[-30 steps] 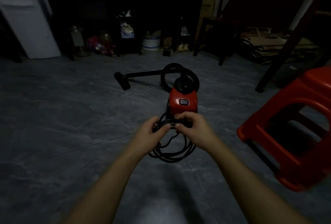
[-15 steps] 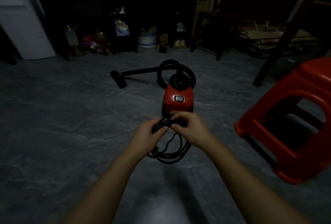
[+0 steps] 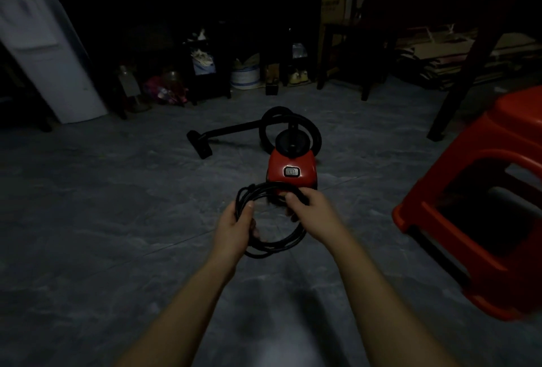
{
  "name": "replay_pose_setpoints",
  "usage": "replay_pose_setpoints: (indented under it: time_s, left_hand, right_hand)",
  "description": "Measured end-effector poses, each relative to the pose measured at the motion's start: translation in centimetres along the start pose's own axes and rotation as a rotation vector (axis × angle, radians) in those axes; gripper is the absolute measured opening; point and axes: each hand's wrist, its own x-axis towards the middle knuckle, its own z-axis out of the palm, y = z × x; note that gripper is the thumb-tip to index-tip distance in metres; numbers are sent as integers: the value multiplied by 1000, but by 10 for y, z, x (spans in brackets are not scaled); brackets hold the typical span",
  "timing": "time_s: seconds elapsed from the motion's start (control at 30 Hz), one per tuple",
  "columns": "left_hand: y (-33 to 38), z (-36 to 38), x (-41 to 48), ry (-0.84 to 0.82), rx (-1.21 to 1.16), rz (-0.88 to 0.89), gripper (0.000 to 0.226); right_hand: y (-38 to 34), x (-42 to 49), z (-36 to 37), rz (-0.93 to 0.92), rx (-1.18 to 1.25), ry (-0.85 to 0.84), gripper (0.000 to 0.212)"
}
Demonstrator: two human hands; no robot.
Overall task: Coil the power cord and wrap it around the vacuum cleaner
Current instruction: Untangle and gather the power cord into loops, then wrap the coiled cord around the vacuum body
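Coiling looks mostly done: left hand (image 3: 234, 227) and right hand (image 3: 312, 209) each grip a side of the looped power cord (image 3: 275, 245), held just in front of the red vacuum cleaner (image 3: 291, 171). Wrapping isn't started, I think; it's dim.

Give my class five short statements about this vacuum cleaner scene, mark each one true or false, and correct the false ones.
1. The left hand and the right hand both hold the coiled power cord. True.
2. The power cord is already wrapped around the vacuum cleaner. False: the coil is held in the hands in front of it, not wound round it.
3. A red stool stands to the person's right. True.
4. The vacuum cleaner's body is blue. False: it is red.
5. The nozzle lies on the floor, left of the vacuum cleaner. True.
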Motion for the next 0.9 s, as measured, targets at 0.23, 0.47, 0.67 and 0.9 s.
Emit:
replay_pose_setpoints:
  time_s: [0.23, 0.47, 0.67, 0.9]
  left_hand:
    - [66, 13, 28, -9, 208, 26, 16]
    - [77, -28, 68, -65, 288, 31, 21]
    - [55, -44, 125, -261, 457, 79, 16]
    - [8, -34, 201, -426, 723, 378, 26]
  right_hand:
    - [-23, 15, 13, 80, 313, 242, 31]
    - [-29, 39, 31, 55, 492, 162, 25]
    - [-6, 61, 40, 92, 441, 181, 20]
    - [8, 86, 52, 124, 219, 319, 27]
